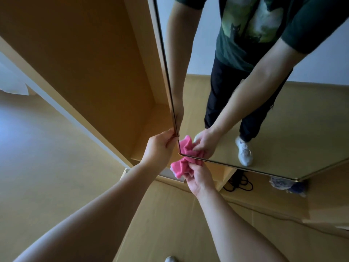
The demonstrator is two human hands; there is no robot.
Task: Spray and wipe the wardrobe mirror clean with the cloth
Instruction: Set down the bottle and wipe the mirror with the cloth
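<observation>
The wardrobe mirror point(283, 118) hangs on an open door whose lower left corner is near the centre of the view. My left hand point(160, 148) grips the door's left edge just above that corner. My right hand point(198, 176) holds a bunched pink cloth point(180, 166) pressed against the mirror's bottom corner. The cloth and both arms are reflected in the glass. No spray bottle is visible.
The open wardrobe interior point(105, 72) of light wood lies left of the door. A black cable point(238, 183) is coiled on the floor under the mirror, with a blue-and-white crumpled object point(287, 184) to its right. A white shoe point(171, 259) shows at the bottom edge.
</observation>
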